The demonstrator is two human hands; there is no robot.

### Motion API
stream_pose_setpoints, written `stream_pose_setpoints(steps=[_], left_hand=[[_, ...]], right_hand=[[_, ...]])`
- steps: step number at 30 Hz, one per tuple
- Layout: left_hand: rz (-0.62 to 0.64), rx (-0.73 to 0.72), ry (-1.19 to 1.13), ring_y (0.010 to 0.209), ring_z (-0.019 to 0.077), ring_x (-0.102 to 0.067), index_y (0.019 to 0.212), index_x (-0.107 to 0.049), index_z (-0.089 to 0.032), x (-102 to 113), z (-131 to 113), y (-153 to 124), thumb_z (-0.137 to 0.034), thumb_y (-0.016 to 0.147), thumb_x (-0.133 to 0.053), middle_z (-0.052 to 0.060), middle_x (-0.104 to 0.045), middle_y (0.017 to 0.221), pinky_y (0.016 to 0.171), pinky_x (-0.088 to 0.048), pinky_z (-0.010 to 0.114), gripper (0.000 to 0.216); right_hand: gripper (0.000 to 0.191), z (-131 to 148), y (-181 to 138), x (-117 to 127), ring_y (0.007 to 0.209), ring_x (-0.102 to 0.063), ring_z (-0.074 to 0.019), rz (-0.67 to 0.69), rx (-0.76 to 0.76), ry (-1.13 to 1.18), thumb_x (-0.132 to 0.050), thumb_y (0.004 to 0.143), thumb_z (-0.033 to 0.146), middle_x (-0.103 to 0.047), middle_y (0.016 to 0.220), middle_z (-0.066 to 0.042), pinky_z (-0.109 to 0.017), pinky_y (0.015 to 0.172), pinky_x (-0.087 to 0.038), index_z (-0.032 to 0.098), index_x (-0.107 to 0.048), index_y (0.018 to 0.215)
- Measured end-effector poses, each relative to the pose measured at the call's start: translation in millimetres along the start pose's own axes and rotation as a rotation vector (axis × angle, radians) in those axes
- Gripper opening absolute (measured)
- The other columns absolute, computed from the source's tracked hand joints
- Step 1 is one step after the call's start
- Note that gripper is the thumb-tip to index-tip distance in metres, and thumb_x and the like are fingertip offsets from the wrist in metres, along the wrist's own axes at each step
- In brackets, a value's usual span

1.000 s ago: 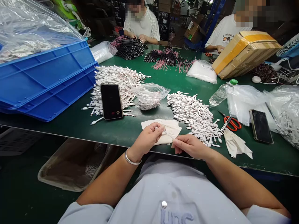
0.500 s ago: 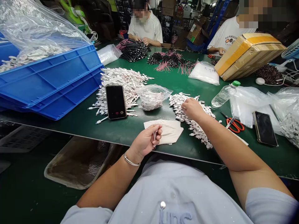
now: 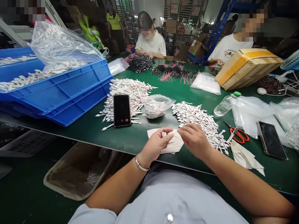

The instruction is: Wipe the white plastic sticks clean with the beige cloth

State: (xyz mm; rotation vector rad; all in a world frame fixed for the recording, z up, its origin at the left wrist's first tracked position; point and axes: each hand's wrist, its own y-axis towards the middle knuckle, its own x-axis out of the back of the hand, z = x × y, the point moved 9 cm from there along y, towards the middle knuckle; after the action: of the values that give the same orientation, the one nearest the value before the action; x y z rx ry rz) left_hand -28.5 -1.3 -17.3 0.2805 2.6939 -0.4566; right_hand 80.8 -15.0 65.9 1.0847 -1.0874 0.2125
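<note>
My left hand (image 3: 157,143) is closed on a small white connector cable, whose white end shows between thumb and fingers. Just to its right, my right hand (image 3: 195,140) has its fingertips pinched together; what they hold, if anything, is too small to make out. Both hands are above a cream cloth (image 3: 174,144) at the table's near edge. Beyond my right hand spreads a pile of white connector cables (image 3: 198,116). A clear bag of similar pieces (image 3: 155,109) lies farther back, beside a larger heap of white cables (image 3: 130,87).
A phone (image 3: 121,110) leans against the larger heap. Blue crates (image 3: 77,90) stand at left. Orange-handled scissors (image 3: 239,135), a second cloth (image 3: 245,157), another phone (image 3: 272,140) and a water bottle (image 3: 226,104) lie at right. A cardboard box (image 3: 249,70) and two seated people are across the table.
My right hand has moved from the cable pile toward my left hand. My left hand has turned its fingers toward it. The camera view has tilted up slightly.
</note>
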Motion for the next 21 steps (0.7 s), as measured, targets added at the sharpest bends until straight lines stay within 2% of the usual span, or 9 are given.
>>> stream_pose_setpoints(steps=[3, 5, 11, 21], left_hand=[[-0.024, -0.079, 0.085, 0.047, 0.0029, -0.029, 0.09, -0.059, -0.014, 5, -6, -4, -0.041, 0.07, -0.072, -0.008, -0.039, 0.055, 0.044, -0.019, 0.019, 0.037], [-0.043, -0.112, 0.138, 0.048, 0.0033, -0.028, 0.091, -0.06, -0.014, 10, -9, -8, -0.042, 0.072, -0.071, -0.008, -0.04, 0.057, 0.046, -0.02, 0.019, 0.036], [-0.007, -0.117, 0.224, 0.051, 0.0044, -0.032, 0.092, -0.063, -0.015, 13, -14, -17, -0.037, 0.073, -0.071, -0.006, -0.043, 0.06, 0.049, -0.025, 0.019, 0.031], [-0.025, -0.188, 0.123, 0.06, 0.0065, -0.046, 0.085, -0.068, -0.017, 8, -30, -28, -0.028, 0.067, -0.077, -0.001, -0.059, 0.075, 0.057, -0.036, 0.019, 0.023]], right_hand=[[0.016, 7, -4, 4, 0.087, -0.054, -0.023, -0.035, -0.029, 0.088, -0.043, 0.101, 0.014, -0.062, 0.094, -0.006, -0.036, 0.079, -0.038, 0.016, -0.06, 0.102], [0.013, 2, -7, 3, 0.083, -0.054, -0.022, -0.053, -0.059, 0.141, -0.046, 0.101, 0.018, -0.062, 0.091, -0.006, -0.035, 0.077, -0.04, 0.016, -0.059, 0.103], [0.015, -6, -7, 1, 0.075, -0.053, -0.0211, -0.005, -0.153, 0.338, -0.045, 0.102, 0.022, -0.059, 0.083, -0.005, -0.034, 0.07, -0.041, 0.018, -0.059, 0.099], [0.009, -1, -4, 24, 0.078, -0.053, -0.0207, -0.018, -0.293, 0.49, -0.049, 0.099, 0.021, -0.058, 0.084, -0.003, -0.033, 0.071, -0.041, 0.022, -0.058, 0.097]])
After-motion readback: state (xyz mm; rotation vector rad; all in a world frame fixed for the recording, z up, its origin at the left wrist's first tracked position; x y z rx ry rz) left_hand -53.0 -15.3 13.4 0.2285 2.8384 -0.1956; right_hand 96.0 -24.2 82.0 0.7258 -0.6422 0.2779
